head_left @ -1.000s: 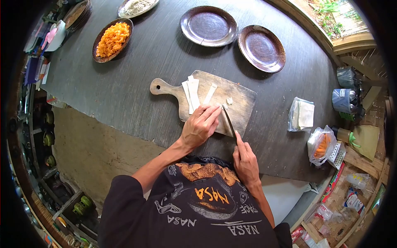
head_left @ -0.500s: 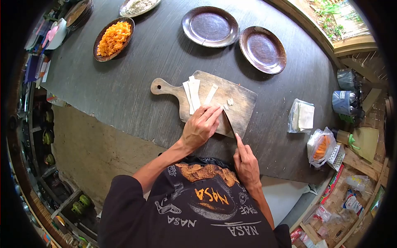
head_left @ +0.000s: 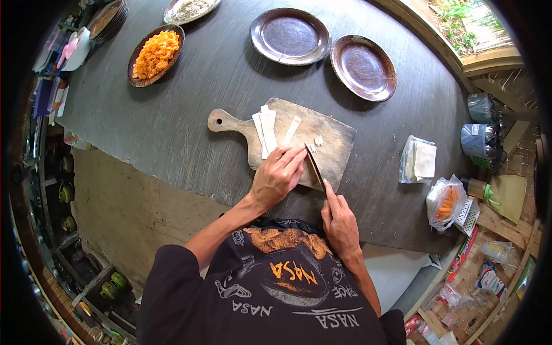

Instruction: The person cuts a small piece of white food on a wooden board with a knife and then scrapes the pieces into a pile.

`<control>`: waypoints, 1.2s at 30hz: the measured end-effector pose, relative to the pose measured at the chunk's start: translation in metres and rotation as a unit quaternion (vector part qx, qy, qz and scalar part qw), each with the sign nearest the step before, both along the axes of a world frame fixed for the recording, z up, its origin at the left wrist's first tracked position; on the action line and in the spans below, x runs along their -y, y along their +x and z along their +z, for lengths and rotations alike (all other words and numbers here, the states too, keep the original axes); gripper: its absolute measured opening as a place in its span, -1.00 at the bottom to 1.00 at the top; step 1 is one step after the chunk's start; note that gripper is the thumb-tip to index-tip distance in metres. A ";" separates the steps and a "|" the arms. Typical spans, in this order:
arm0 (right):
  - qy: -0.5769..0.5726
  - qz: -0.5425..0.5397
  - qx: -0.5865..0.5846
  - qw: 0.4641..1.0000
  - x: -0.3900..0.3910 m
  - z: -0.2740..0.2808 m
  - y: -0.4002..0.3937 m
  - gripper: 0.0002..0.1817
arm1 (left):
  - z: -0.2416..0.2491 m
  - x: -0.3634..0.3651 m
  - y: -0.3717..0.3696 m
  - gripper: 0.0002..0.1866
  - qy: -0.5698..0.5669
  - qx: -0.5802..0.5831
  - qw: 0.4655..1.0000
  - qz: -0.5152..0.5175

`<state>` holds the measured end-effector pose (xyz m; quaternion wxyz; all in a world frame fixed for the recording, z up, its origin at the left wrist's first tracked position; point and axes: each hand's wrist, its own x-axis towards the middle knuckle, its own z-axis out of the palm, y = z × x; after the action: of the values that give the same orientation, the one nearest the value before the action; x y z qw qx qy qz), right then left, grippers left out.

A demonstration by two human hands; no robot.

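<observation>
A wooden cutting board (head_left: 339,138) with a handle lies on the dark table. Pale flat strips (head_left: 268,129) rest on its left part, and a single strip (head_left: 291,131) lies to their right. Small cut pieces (head_left: 318,141) sit right of the middle. My left hand (head_left: 278,175) is closed at the board's front, fingertips pressed down beside the blade; whatever is under them is hidden. In my right hand (head_left: 340,221) is a knife (head_left: 315,165), index finger along its back, its blade angled onto the board against the left fingertips.
Two brown plates (head_left: 290,36) (head_left: 363,68) stand beyond the board. An oval dish of orange shreds (head_left: 155,55) and a dish of pale powdery food (head_left: 191,8) are at upper left. Wrapped pale sheets (head_left: 420,160) and bagged carrots (head_left: 445,202) lie to the right.
The whole view has shifted slightly. Both hands and the knife stay at nearly the same place on the board, with the knife blade a little further left at the fingertips.
</observation>
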<state>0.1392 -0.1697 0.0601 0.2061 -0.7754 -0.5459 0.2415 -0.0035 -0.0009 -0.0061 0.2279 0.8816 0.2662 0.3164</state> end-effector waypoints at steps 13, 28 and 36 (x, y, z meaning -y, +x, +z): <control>0.029 0.001 -0.021 0.999 0.009 -0.006 0.003 -0.35 | -0.002 -0.001 -0.002 -0.60 0.005 -0.003 1.000 -0.012; -0.001 0.007 0.002 1.000 0.013 -0.004 0.004 -0.31 | -0.002 -0.001 -0.001 -0.61 0.002 0.003 1.000 -0.004; 0.020 0.004 -0.018 1.000 0.004 -0.006 0.001 -0.33 | 0.000 -0.001 -0.001 -0.62 0.002 0.008 1.000 -0.006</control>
<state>0.1403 -0.1740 0.0543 0.2304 -0.7644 -0.5502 0.2448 -0.0045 -0.0001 -0.0061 0.2304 0.8810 0.2580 0.3228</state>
